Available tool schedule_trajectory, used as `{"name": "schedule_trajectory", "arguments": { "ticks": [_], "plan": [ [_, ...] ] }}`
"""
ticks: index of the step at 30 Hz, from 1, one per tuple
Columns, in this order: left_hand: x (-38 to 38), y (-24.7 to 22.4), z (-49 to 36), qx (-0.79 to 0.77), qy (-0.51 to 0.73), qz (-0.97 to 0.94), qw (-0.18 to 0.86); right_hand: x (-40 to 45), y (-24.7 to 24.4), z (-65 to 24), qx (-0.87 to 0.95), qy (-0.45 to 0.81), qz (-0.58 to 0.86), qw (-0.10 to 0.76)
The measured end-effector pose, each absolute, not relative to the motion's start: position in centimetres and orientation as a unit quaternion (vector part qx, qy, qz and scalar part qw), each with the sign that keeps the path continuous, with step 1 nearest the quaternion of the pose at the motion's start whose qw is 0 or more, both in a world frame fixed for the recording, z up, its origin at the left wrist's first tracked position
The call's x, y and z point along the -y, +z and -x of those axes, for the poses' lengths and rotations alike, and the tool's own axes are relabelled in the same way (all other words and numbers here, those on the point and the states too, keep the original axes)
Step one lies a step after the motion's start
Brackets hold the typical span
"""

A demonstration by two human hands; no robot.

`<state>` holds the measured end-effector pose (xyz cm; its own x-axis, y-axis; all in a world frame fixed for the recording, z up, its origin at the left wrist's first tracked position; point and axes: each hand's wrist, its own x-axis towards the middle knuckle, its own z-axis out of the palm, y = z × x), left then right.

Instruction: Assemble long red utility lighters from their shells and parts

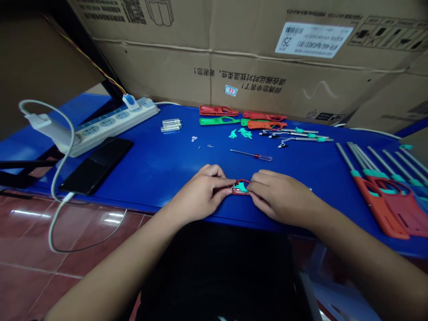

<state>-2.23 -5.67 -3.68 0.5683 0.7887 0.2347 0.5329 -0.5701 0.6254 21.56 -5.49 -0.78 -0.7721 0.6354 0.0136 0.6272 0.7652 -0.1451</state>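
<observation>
Red plastic lighter shell (pixel 240 189) is what I have at the centre of the head view, close to the near edge of the blue bench (pixel 160 178), with a teal piece showing inside it. The left hand (pixel 200 192) and right hand (pixel 281 197) come in from either side, and each grip is pressed together, the fingertips (pixel 227 182) pinching the shell between them. Just beyond the hands lies a screwdriver (pixel 251 154) with a red and clear handle. Toward the far edge I can see red and green plastic shells (pixel 219 115), small teal pieces (pixel 239 133) and thin metal rods with teal collars (pixel 301 136). At the right end, long metal tubes sit fitted to red shells (pixel 377 205). On the left I make out a white power strip (pixel 113 125), a black phone (pixel 96 165) and a small bundle of clear tubes (pixel 171 125). Cardboard boxes (pixel 214 49) stand behind the bench.
</observation>
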Motion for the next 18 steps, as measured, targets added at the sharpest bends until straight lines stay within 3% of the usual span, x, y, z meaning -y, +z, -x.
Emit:
{"name": "schedule_trajectory", "arguments": {
  "ticks": [3,10,18],
  "plan": [
    [5.7,-3.7,2.2,-0.394,0.255,-0.844,0.261,5.5,-1.3,-22.1,0.920,0.105,0.363,0.106],
    [5.8,-3.8,2.3,-0.380,0.268,-0.849,0.251,5.8,-1.7,-23.0,0.859,0.208,0.425,0.194],
    [5.9,-3.5,2.4,-0.384,0.273,-0.847,0.245,5.9,-1.1,-23.1,0.825,0.250,0.443,0.245]
  ]
}}
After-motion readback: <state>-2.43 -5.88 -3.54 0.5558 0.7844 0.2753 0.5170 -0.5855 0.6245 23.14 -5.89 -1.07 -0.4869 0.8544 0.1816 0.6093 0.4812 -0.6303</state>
